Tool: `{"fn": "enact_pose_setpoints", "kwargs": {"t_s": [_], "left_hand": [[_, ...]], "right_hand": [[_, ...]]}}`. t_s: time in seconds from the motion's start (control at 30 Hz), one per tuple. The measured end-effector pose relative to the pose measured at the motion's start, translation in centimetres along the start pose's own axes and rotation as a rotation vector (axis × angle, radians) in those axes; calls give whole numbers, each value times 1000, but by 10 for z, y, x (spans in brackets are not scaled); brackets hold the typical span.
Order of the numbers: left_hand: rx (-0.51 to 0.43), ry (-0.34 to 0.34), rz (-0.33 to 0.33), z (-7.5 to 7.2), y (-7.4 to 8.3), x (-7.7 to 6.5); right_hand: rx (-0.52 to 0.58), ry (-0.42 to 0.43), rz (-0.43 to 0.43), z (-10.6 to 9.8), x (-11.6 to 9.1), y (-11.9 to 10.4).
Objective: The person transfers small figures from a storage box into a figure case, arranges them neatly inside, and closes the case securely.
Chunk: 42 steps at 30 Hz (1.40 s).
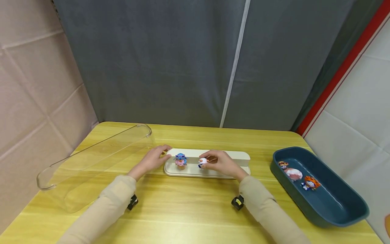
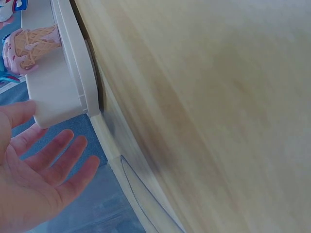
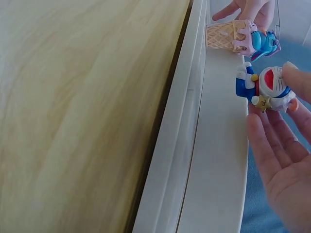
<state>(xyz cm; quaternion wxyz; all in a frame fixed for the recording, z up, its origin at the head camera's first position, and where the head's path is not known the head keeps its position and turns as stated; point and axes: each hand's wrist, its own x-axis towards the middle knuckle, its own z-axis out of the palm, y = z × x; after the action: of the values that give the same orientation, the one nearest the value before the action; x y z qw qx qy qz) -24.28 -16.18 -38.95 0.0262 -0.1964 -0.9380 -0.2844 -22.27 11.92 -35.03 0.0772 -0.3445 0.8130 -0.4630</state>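
A long white stepped base point(image 1: 195, 175) lies on the table in front of me. Near its left end stands a blue figurine with a pink ice-cream cone point(image 1: 181, 162). My left hand point(image 1: 153, 158) is at the left end of the base, thumb right at its corner and the other fingers spread loosely. Between thumb and fingertips, my right hand point(image 1: 221, 164) pinches a small white-and-blue cat figurine point(image 3: 272, 85) with whiskers and an open red mouth. It is over the base, to the right of the cone figurine, upright in the head view.
On the left of the table rests a large clear plastic cover point(image 1: 100, 159). A dark teal tray point(image 1: 338, 189) stands at the right, holding several small figurines, among them an orange one point(image 1: 310, 183). A grey curtain point(image 1: 158, 64) hangs behind the table.
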Motion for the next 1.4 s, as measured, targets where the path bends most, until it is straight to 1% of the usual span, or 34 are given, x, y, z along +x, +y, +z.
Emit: {"fn": "enact_pose_setpoints", "kwargs": {"t_s": [0.27,0.47,0.63,0.87,1.07,1.23,1.4], "left_hand": [[-4,-5,-4,0,1,0],[-1,-7,-1,0,1,-1],[-3,-6,-4,-1,3,-2],[-4,-6,-10,-1,4,-2],[-6,-7,-13,-1,4,-2],[-10,-9,-15,-1,3,-2],[-13,-7,-11,-2,4,-2]], "right_hand": [[-4,21,-12,4,2,-3],[0,40,6,10,4,-4],[-13,76,0,16,5,-5],[-52,122,14,26,15,35],[-10,135,-2,30,16,34],[-73,124,14,34,18,32],[-116,110,8,37,18,32]]}}
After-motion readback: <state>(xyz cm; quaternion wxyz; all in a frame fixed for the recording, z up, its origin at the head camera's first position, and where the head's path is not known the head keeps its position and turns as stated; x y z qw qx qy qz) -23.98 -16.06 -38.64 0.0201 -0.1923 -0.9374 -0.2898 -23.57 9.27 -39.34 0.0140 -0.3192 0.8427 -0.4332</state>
